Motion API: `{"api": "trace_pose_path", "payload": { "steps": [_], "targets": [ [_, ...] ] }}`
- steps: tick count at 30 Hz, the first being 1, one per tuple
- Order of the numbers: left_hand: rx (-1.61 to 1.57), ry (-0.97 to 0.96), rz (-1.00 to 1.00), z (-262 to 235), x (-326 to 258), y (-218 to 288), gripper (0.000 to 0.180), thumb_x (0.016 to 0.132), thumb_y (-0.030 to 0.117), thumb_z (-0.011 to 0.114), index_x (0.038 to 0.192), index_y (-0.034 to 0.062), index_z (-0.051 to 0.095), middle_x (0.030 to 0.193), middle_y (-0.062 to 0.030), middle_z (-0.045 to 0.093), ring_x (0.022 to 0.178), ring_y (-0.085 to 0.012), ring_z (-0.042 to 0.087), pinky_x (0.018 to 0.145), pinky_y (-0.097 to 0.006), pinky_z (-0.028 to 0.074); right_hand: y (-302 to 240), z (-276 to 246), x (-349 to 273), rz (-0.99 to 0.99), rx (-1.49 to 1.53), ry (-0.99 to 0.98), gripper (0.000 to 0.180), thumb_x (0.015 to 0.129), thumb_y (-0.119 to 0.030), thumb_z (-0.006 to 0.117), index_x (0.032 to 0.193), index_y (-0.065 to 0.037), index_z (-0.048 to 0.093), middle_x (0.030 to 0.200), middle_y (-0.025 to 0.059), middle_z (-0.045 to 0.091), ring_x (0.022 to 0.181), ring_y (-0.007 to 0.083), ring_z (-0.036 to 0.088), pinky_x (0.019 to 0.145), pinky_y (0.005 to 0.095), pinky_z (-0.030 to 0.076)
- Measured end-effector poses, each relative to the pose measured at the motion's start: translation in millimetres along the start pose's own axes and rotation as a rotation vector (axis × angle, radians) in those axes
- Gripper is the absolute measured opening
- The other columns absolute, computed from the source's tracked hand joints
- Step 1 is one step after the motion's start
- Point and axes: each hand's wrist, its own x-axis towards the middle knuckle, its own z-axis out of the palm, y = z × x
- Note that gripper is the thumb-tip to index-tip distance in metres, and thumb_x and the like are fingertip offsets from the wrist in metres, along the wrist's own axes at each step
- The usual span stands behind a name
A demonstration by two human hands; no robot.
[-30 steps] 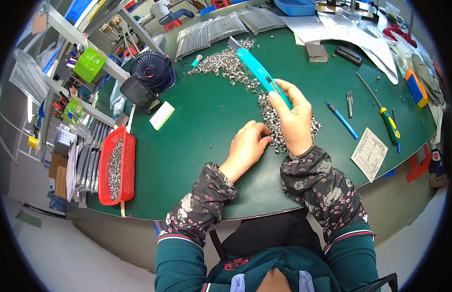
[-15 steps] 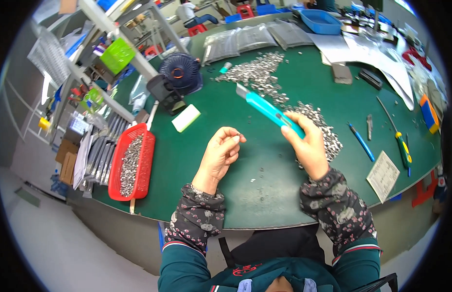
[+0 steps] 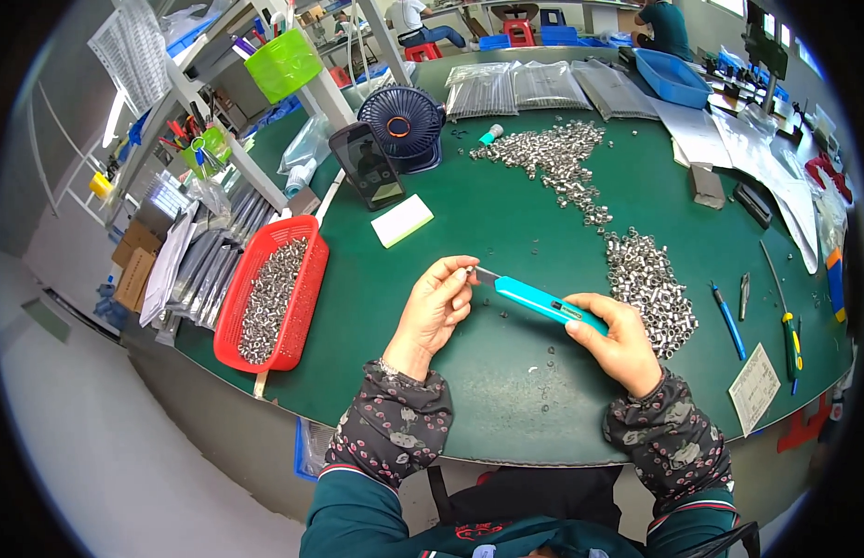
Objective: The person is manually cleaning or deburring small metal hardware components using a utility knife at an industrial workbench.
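Note:
My left hand pinches a small metal ring between thumb and fingertips above the green table. In my right hand is a turquoise utility knife, gripped by its handle. The extended blade points left, and its tip meets or nearly meets the ring; my fingertips partly hide that spot. Right of the knife lies a heap of small metal rings. Another pile of rings spreads farther back. A red basket on the left holds many more.
A phone leans before a dark blue fan, with a white-and-green pad nearby. On the right lie a blue pen-like tool, a screwdriver and a card. Plastic-bagged parts line the back.
The knife has swung down and left, bringing its blade to the ring in my left hand. The view has shifted, so the table contents appear moved.

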Motion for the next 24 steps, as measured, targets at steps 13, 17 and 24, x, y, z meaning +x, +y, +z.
{"api": "trace_pose_path", "payload": {
  "steps": [13,17,24],
  "targets": [
    [0.005,-0.005,0.021,-3.3,-0.1,-5.3,0.015,0.085,0.012,0.047,0.094,0.0019,0.052,0.071,-0.0017,0.048,0.047,-0.0031,0.035,0.035,-0.014,0.026,-2.2,0.8,-2.2,0.063,0.058,-0.079,0.027,0.073,-0.017,0.058,0.093,0.001,0.056,0.077,0.0136,0.06,0.07,0.0192,0.059,0.062,0.0272,0.044],
    [0.1,0.008,0.035,-1.9,-0.7,-5.4,0.016,0.084,0.014,0.048,0.092,0.0014,0.053,0.066,-0.0007,0.048,0.046,-0.0022,0.034,0.036,-0.014,0.025,4.2,0.5,-2.4,0.131,0.119,-0.116,0.027,0.073,-0.017,0.058,0.094,0.001,0.056,0.077,0.0136,0.06,0.069,0.02,0.059,0.062,0.0272,0.044],
    [0.147,0.088,-0.032,-0.3,-3.2,-4.0,0.017,0.085,0.016,0.047,0.088,0.0009,0.052,0.065,-0.0005,0.047,0.046,-0.0019,0.033,0.035,-0.013,0.024,-5.1,5.7,-5.4,-0.254,-0.358,0.212,0.026,0.069,-0.013,0.061,0.093,-0.003,0.056,0.065,0.0098,0.051,0.053,0.0255,0.052,0.049,0.0323,0.041]
  ]
}}
